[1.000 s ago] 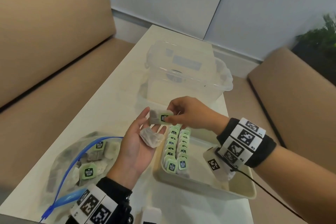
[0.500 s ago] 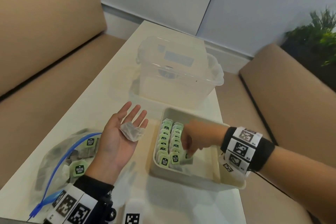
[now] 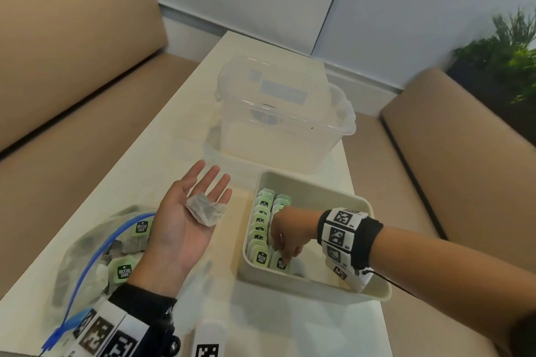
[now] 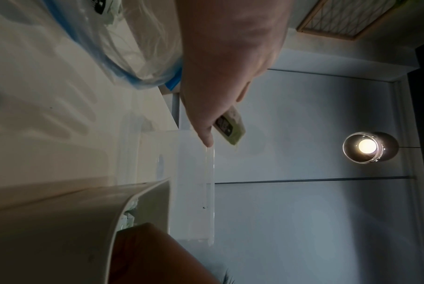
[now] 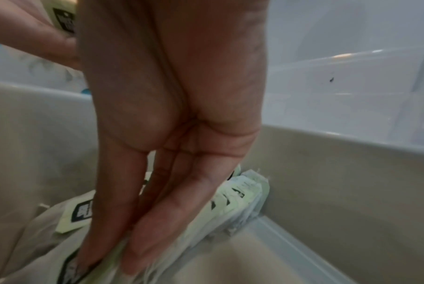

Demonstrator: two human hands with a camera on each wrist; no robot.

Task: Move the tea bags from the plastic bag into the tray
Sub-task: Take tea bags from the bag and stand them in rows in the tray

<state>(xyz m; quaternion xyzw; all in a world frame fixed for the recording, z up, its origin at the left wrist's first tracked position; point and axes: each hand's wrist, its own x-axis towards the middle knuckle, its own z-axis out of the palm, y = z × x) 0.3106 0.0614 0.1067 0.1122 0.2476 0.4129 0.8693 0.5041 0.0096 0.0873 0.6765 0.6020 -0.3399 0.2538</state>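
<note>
My left hand (image 3: pixel 200 194) lies palm up and open beside the tray, with one crumpled tea bag (image 3: pixel 206 209) resting on its fingers. In the left wrist view that tea bag's green tag (image 4: pixel 230 127) peeks out past the hand. My right hand (image 3: pixel 285 258) reaches down into the cream tray (image 3: pixel 316 288) and pinches a tea bag (image 5: pixel 119 253) at the near end of the right row. Two rows of green-tagged tea bags (image 3: pixel 262 223) stand along the tray's left side. The clear plastic bag (image 3: pixel 87 252) with a blue zip lies at the left and holds several tea bags.
A large clear plastic container (image 3: pixel 285 116) stands on the white table (image 3: pixel 162 148) just behind the tray. Beige sofa seats run along both sides of the table. The tray's right half (image 3: pixel 327 229) holds no tea bags.
My right hand took a tea bag from above my left palm and lowered it into the tray's right row. My left hand stayed palm up with one tea bag on it.
</note>
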